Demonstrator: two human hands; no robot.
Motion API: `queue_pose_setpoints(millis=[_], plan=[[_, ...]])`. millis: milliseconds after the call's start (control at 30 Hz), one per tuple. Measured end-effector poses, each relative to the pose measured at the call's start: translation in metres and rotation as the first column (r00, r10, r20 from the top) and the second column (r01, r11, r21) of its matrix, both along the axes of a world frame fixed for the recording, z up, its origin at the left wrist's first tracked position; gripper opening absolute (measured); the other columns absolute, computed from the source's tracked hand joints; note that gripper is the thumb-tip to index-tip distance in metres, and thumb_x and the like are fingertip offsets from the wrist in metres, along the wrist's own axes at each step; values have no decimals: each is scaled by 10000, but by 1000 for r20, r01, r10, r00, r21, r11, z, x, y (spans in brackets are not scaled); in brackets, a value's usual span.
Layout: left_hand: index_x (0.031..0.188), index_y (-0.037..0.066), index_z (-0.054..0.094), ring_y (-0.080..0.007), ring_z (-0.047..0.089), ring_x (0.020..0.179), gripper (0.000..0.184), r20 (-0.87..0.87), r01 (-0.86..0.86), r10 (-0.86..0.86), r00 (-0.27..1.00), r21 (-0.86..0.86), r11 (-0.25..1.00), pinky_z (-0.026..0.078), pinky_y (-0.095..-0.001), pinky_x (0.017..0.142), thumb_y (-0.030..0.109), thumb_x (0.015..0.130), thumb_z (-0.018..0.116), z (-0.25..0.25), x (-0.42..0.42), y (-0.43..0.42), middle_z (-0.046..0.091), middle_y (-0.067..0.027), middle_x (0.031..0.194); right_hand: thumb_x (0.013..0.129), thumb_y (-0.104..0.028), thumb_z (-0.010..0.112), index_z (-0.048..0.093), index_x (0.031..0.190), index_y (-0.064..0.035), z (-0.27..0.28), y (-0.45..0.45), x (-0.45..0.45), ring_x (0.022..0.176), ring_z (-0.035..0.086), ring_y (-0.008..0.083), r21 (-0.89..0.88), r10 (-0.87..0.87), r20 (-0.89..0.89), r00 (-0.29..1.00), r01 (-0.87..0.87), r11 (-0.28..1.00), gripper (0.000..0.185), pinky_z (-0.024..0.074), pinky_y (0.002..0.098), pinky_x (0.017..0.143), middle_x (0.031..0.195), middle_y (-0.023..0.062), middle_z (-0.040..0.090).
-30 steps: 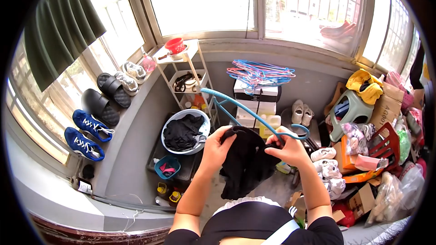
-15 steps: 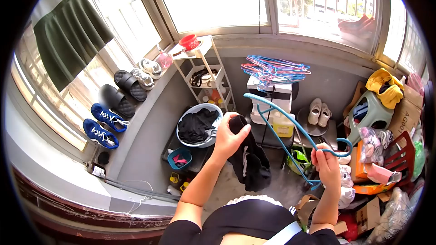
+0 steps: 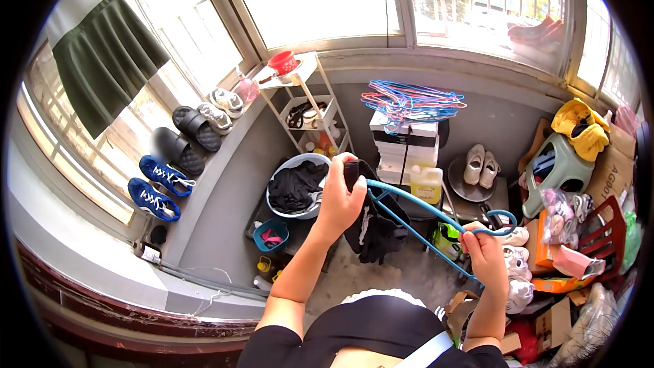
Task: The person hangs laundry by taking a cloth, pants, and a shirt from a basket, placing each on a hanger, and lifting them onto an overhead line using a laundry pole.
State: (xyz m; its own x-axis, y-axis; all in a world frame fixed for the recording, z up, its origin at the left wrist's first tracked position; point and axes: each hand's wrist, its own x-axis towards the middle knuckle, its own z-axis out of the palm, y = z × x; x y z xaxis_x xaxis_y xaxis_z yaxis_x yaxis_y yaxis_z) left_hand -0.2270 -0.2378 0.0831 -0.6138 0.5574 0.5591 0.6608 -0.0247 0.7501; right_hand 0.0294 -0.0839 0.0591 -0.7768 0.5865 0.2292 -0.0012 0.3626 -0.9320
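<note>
A black garment (image 3: 375, 232) hangs down from my left hand (image 3: 340, 197), whose fingers are closed around its upper edge. My right hand (image 3: 485, 253) grips a blue hanger (image 3: 426, 206) near its hook, which curls out above the fingers. The hanger's far end reaches left to the top of the garment, close beside my left hand. How far that end sits inside the cloth cannot be made out. To the left of the garment, a pale basin (image 3: 300, 186) holds more dark clothes.
Blue and pink hangers (image 3: 409, 103) lie on stacked boxes. A white shelf rack (image 3: 315, 112) stands behind the basin. Shoes and slippers (image 3: 178, 150) line the left ledge. At right are a grey-green stool (image 3: 564, 177), white shoes (image 3: 518, 262), bags and cartons.
The hanger has tilted and moved left and down, so its far end now meets the top of the garment. My left hand has risen slightly. Earlier, hanger and garment were apart.
</note>
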Motion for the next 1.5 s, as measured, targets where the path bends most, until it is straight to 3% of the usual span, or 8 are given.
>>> queue_pose_setpoints(millis=[300,600,733,800,867,1000,1200,1500], plan=[[1083,3,461,-337,479,985,356,-624,-224,149,767,-43,974,319,-449,904,113,752,533,3,0,-1,512,-172,1026,900,-107,572,623,863,18,-2,-3,-43,508,449,117,197,-100,-194,976,139,970,140,340,264,490,614,60,533],[974,40,512,-341,525,842,334,-702,-189,52,711,-120,975,411,-425,748,214,766,706,16,-10,7,551,-136,907,860,-70,620,650,928,28,10,3,-73,554,511,117,92,-91,-226,970,114,989,123,404,238,548,643,64,587],[944,41,511,-306,512,762,314,-735,-232,161,659,5,973,403,-405,669,163,735,711,23,-24,5,519,-107,808,797,-161,694,594,1070,-18,19,-1,-72,982,505,271,560,-275,-419,866,484,672,324,415,370,841,1076,133,549],[906,29,506,-315,502,728,270,-705,-252,207,678,42,967,400,-410,656,147,760,700,26,-27,2,508,-113,776,796,-197,693,575,985,-49,-1,-8,-69,982,483,292,498,-371,-529,763,633,593,268,392,380,836,1064,152,535],[908,31,507,-303,496,716,258,-698,-249,221,681,63,967,397,-399,653,150,776,694,28,-28,0,502,-105,766,796,-192,691,572,920,-53,-48,-14,-66,904,515,276,468,-230,-607,760,577,669,221,409,360,775,1018,146,545],[913,35,505,-302,500,728,260,-693,-258,229,684,65,964,399,-400,665,153,780,694,29,-27,-5,512,-104,782,804,-57,639,586,899,-17,-91,-37,-89,880,569,287,486,85,-288,954,69,871,116,453,370,748,981,140,579],[922,41,501,-306,506,750,285,-679,-252,234,695,74,965,400,-404,677,156,759,705,34,-24,-15,516,-111,795,816,47,572,545,1179,-43,-120,-25,-141,1132,505,319,217,-9,-204,979,54,975,375,432,351,920,1198,167,522],[915,9,488,-339,517,741,273,-616,-349,316,722,71,934,422,-406,677,238,878,631,31,-45,-44,523,-132,798,755,4,662,600,966,-12,-127,-18,-151,1002,583,344,288,162,-152,975,-113,951,221,469,373,861,1057,153,613]])
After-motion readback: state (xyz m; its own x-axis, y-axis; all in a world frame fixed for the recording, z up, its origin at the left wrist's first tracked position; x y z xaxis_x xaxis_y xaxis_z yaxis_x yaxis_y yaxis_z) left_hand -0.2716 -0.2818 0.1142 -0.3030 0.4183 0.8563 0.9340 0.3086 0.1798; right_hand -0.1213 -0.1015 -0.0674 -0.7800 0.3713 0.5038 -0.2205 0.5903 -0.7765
